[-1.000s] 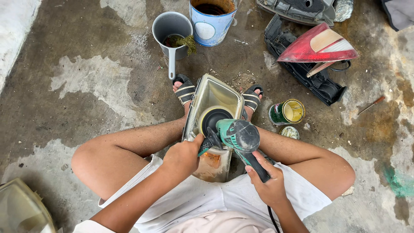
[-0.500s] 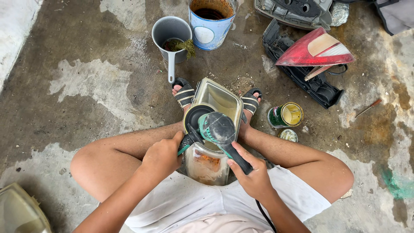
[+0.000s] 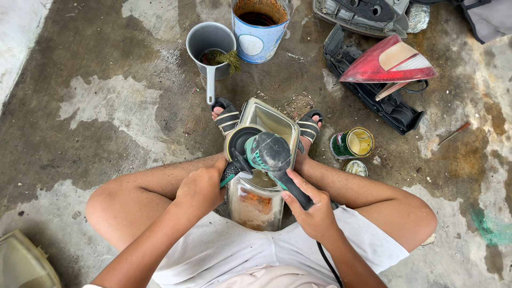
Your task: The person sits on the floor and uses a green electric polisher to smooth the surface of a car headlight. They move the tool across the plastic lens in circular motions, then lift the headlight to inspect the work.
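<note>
Polisher (image 3: 266, 152): green-grey power tool, likely heavy, rigid; round pad face-down on headlamp (image 3: 264, 160) clamped between feet on floor. Right hand (image 3: 314, 210) wrapped around rear handle; left hand (image 3: 200, 186) closed on side grip. Headlamp lens probably smooth, scratch-prone. Pad underside hidden; cord cut off below. Open tin (image 3: 352, 143) right of headlamp, scoop (image 3: 210, 45) beyond it.
</note>
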